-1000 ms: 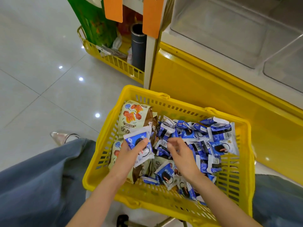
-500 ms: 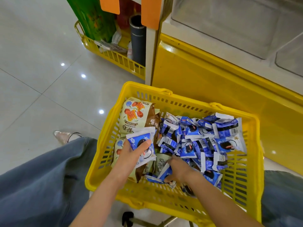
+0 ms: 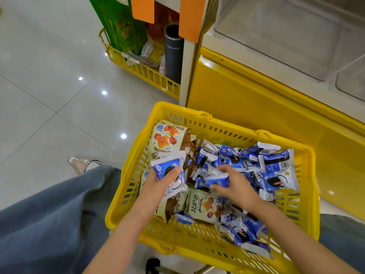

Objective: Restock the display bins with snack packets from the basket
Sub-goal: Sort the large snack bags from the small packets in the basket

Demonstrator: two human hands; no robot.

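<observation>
A yellow plastic basket [image 3: 199, 240] sits in front of me, filled with several small blue-and-white snack packets [image 3: 274, 167] and a few larger cream-and-brown bags [image 3: 167, 139]. My left hand [image 3: 160, 182] grips a small stack of blue packets [image 3: 167, 169] over the basket's left side. My right hand [image 3: 235, 186] pinches another blue packet [image 3: 216, 179] lifted just above the pile, near the stack. The clear display bins [image 3: 276, 32] are at the top right, above a yellow cabinet.
The yellow cabinet front [image 3: 256, 107] stands right behind the basket. A second yellow basket [image 3: 142, 70] with a green bag and a dark tube sits at the top centre. My jeans-covered legs [image 3: 49, 218] flank the basket on a glossy tiled floor [image 3: 49, 86].
My right hand dug into the pile at the basket's near side, then came up holding a blue packet and moved toward the stack in my left hand. The left hand kept its grip.
</observation>
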